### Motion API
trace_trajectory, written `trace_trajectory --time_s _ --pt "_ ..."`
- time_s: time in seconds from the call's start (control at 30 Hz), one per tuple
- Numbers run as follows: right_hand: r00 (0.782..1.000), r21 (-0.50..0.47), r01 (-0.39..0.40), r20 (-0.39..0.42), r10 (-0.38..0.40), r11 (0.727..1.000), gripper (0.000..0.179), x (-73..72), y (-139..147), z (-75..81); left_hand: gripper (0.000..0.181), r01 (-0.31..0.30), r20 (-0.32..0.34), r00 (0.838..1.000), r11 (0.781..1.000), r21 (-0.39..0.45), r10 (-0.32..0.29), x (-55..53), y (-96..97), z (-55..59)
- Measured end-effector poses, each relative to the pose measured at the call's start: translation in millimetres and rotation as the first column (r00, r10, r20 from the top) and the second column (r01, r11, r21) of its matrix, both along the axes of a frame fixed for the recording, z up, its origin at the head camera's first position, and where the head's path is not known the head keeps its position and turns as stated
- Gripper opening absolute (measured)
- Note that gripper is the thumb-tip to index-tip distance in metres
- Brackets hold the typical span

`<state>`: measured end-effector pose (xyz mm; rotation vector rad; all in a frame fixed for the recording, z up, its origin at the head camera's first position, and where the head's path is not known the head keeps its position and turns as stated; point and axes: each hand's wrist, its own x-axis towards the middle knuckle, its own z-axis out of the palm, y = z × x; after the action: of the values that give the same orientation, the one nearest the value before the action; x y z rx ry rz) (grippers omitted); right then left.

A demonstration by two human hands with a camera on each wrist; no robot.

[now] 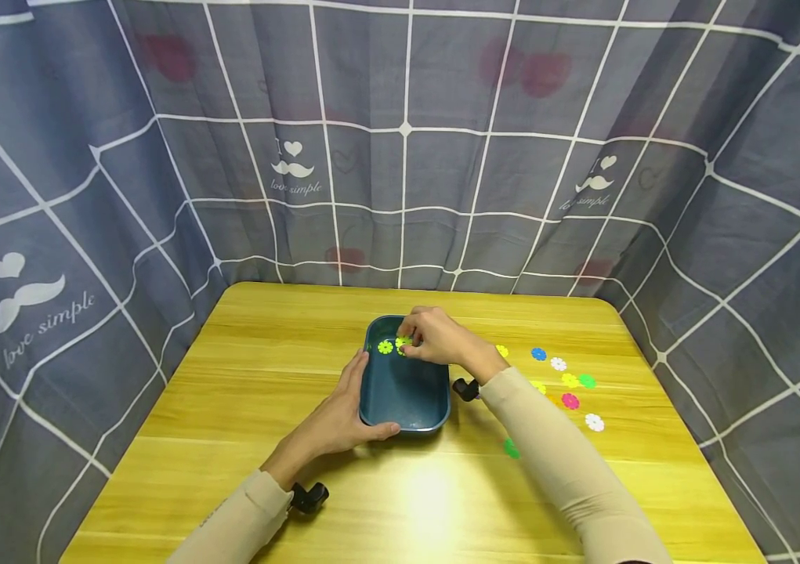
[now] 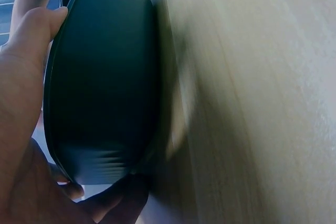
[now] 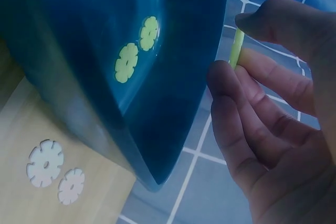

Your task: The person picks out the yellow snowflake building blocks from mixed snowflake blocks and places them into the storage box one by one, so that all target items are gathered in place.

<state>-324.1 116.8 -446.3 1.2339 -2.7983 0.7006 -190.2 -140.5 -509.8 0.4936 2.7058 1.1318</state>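
Left hand [image 1: 339,415] grips box [image 1: 407,395], right hand [image 1: 440,337] pinches yellow disc [image 3: 237,47]; placing step apparently underway, release inside likely required next

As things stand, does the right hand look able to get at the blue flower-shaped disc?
Probably not immediately: the right hand pinches a yellow-green flower-shaped disc. Once freed, likely yes; the blue flower-shaped disc lies uncovered on the table.

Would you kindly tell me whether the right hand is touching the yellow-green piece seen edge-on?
Touching. The right wrist view shows the right hand pinching the yellow-green piece between its thumb and a finger.
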Motion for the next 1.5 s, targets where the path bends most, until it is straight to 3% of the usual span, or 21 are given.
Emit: trace_trajectory --time_s 0.6,1.5 --pt "0.998 0.038 -0.030 0.055 0.028 0.999 0.027 -0.1 -17.7 -3.3 0.148 0.001 0.012 1.000 1.000 0.002 -0.001 -2.3 -0.4 -4.2" --pt "0.987 0.167 -0.096 0.146 0.071 0.981 0.021 -26.7 -41.0 -20.9 0.147 0.001 0.010 1.000 1.000 0.022 -0.001 -3.8 -0.3 -6.1"
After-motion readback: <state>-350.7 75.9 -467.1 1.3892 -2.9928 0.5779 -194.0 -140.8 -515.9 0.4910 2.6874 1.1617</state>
